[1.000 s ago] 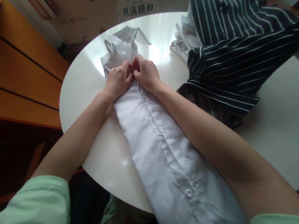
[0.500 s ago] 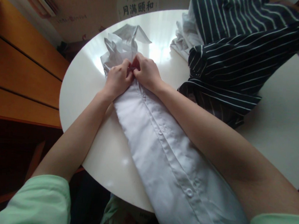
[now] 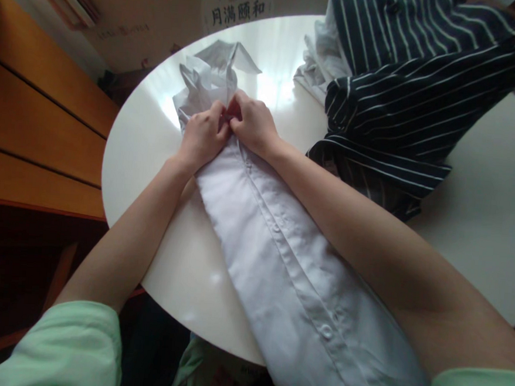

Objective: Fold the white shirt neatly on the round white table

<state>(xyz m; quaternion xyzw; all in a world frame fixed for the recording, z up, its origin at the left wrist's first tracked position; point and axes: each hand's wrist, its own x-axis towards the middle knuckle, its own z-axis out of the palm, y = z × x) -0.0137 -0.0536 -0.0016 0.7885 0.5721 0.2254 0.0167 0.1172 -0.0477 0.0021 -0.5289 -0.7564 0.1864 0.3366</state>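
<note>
White button-up shirt (image 3: pixel 279 265), soft and limp, is laid lengthwise on the round white table (image 3: pixel 141 149), its placket pinched near the collar by left hand (image 3: pixel 203 135) and right hand (image 3: pixel 254 125).

text: 月满颐和 | on: round sign (image 3: pixel 237 6) behind the table – smaller lines above unreadable

Shirt (image 3: pixel 279 265) on table (image 3: pixel 146 150) center, striped garment (image 3: pixel 401 91) to its right
</note>
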